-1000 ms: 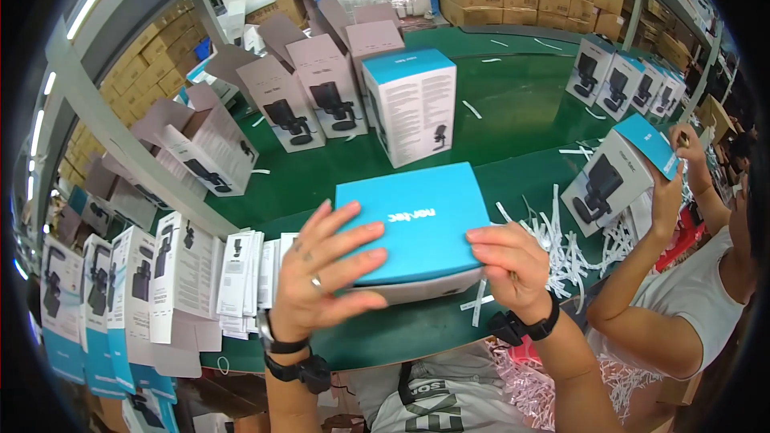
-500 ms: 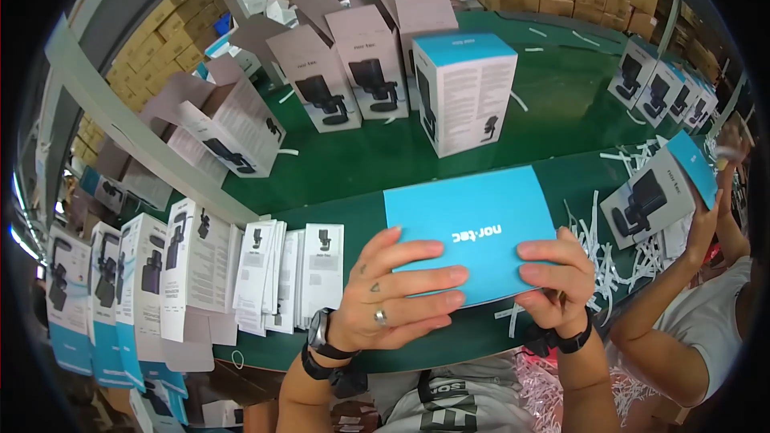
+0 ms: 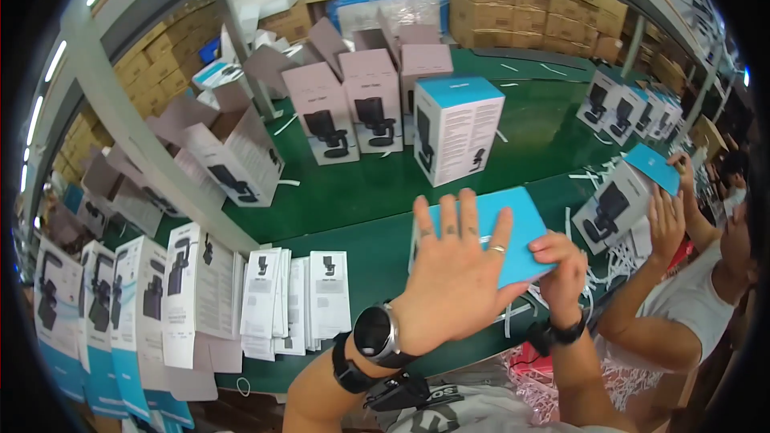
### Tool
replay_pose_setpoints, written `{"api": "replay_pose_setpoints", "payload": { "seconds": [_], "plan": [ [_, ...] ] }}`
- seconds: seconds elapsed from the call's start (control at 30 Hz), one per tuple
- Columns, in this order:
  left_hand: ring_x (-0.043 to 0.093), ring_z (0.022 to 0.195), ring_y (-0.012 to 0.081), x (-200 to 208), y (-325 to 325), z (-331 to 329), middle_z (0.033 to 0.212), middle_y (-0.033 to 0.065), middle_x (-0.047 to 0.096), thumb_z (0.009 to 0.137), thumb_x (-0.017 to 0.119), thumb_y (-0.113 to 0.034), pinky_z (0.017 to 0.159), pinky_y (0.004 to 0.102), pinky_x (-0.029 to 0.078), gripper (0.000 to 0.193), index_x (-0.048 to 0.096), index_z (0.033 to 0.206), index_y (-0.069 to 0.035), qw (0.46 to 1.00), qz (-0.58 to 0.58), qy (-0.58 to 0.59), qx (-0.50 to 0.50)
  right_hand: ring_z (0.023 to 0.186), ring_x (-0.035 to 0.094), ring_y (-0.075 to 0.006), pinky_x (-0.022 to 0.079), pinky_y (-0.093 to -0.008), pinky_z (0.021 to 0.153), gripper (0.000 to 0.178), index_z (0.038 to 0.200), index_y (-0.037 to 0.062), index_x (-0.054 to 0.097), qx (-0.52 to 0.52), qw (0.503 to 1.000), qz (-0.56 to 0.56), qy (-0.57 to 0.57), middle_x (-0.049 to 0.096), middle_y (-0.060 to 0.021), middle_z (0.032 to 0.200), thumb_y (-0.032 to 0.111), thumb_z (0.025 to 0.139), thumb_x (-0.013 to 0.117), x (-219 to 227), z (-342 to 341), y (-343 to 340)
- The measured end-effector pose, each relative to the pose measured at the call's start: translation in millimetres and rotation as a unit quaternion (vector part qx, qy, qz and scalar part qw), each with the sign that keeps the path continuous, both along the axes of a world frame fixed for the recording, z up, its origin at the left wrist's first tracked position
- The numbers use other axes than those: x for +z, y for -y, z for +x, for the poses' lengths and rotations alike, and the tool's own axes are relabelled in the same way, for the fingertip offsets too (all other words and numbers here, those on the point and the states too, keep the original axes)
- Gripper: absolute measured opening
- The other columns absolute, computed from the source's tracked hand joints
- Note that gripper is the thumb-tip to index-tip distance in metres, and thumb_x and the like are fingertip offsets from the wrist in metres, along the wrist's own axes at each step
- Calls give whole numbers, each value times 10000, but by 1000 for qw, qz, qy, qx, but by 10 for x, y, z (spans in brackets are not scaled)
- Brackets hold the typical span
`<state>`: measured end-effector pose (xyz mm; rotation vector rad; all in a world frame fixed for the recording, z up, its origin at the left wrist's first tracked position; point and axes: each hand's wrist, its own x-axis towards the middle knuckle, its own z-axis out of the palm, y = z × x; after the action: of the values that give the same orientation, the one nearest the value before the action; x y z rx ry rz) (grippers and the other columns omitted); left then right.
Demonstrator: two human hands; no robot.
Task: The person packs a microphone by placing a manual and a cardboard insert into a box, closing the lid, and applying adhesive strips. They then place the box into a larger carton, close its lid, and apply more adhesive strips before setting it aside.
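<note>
A cardboard product box (image 3: pixel 513 220) with a blue face turned up stands at the near edge of the green table. My left hand (image 3: pixel 453 281) lies flat across that blue face, its fingers stretched and a ring on one of them. At the box's right side my right hand (image 3: pixel 566 274) has its fingers curled over the edge, thumb side toward the blue face. The lower part of the box is hidden behind my left hand and wrist. Beyond it, a closed white box with a blue top (image 3: pixel 457 132) stands upright.
Open-flapped boxes (image 3: pixel 373 104) stand at the back left. Flattened boxes (image 3: pixel 143 297) and leaflet stacks (image 3: pixel 309 297) line the near left. On the right, a co-worker's hands (image 3: pixel 667 220) hold another box (image 3: pixel 613 204) above paper strips. A grey post (image 3: pixel 152 144) rises at left.
My left hand has moved from the box's left edge to flat over its blue face. My right hand keeps its hold on the right side. The view has tilted up.
</note>
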<state>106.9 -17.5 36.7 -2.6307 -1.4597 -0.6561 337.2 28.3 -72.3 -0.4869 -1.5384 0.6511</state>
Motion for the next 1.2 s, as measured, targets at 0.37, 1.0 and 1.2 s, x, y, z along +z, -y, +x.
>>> {"api": "replay_pose_setpoints", "payload": {
  "seconds": [0.37,1.0,1.2],
  "plan": [
    [510,1204,500,311,-6,-221,1359,365,488,728,834,-520,1059,580,381,845,569,1413,-102,994,-20,16,103,515,337,-85,263,-253,472,395,764,137,495,190,868,-319,-330,460,21,677,379,1077,508,479,-475,-1335],
    [436,1374,461,249,-1855,-2926,1506,281,427,729,876,-390,1148,510,361,906,470,1494,-121,927,-46,-141,344,635,615,-164,467,-291,607,412,709,-22,580,-43,962,-261,68,659,-104,695,155,1069,486,-541,-25,-1031],
    [466,1328,452,413,-2554,-1971,1432,267,494,766,829,-354,1124,501,392,917,406,1511,-28,934,253,-126,217,632,612,-153,466,-290,604,419,707,-24,582,-36,942,-329,51,665,-104,699,164,1070,490,-566,-72,-1067]
  ]
}}
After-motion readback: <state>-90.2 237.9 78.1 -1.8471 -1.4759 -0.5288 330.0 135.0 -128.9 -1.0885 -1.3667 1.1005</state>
